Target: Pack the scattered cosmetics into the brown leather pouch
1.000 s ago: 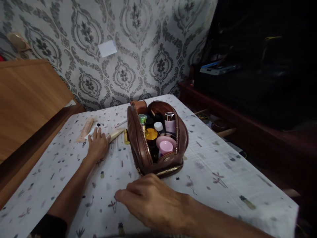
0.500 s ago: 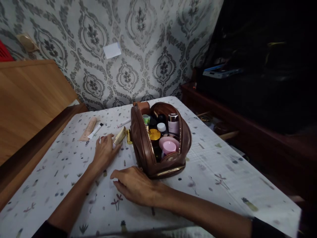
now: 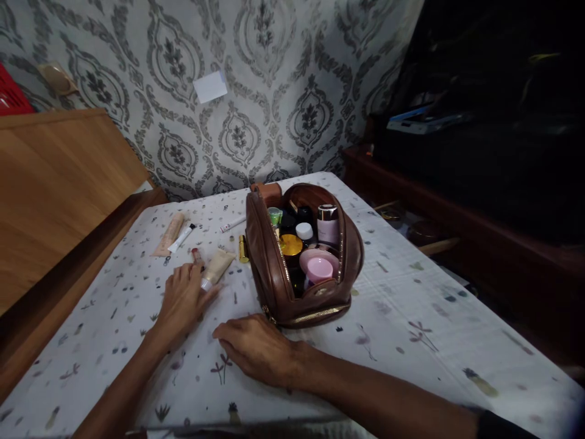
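My left hand point(image 3: 183, 299) rests on the tablecloth, fingers stretched forward and thumb apart. Between its thumb and forefinger lies a beige squeeze tube point(image 3: 219, 266) with its pale cap toward the hand; the grip on it looks loose. Just past the fingertips is a small reddish tube point(image 3: 197, 256). My right hand point(image 3: 256, 344) lies with fingers curled together in front of the bag, and nothing shows in it. The brown cosmetic bag point(image 3: 269, 268) stands unzipped, holding a pink jar point(image 3: 320, 268), a gold-lidded jar point(image 3: 291, 245) and a pink bottle with a shiny cap point(image 3: 328, 228).
A large pinkish tube point(image 3: 169, 235) and a slim white tube point(image 3: 181, 238) lie at the back left. A gold cylinder point(image 3: 243, 249) and a white stick point(image 3: 233, 224) are beside the bag. A wooden panel point(image 3: 68, 177) borders the left; patterned wallpaper is behind.
The beige tube now lies lower against my left hand, and the reddish tube shows beyond the fingers. My right hand's fingers have drawn together. The view has shifted slightly.
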Motion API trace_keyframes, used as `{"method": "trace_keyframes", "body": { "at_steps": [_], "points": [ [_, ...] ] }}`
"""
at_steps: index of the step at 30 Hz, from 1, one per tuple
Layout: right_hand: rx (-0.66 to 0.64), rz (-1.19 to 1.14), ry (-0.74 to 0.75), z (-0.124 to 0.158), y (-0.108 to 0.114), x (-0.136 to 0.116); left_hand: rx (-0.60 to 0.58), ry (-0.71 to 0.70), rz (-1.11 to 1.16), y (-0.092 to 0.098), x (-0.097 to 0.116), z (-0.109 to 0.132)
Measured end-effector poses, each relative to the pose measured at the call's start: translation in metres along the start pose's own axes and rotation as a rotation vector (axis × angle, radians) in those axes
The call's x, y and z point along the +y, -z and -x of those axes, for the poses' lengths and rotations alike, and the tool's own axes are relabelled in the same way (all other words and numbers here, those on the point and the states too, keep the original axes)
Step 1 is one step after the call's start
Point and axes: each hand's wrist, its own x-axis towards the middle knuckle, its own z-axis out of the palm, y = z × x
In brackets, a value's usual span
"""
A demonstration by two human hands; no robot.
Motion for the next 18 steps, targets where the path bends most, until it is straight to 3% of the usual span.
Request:
{"method": "trace_keyframes", "body": {
  "at_steps": [6,14,18],
  "points": [
    [0.051,-0.094,-0.023,0.002,-0.006,0.003,0.007,0.041,0.006,-0.009,0.006,0.008],
    [0.146,-0.188,-0.071,0.005,-0.012,0.003,-0.121,0.072,0.322,0.028,0.000,0.035],
    [0.219,-0.221,-0.052,0.004,-0.016,0.005,-0.096,0.058,0.356,0.021,-0.002,0.044]
  ]
}}
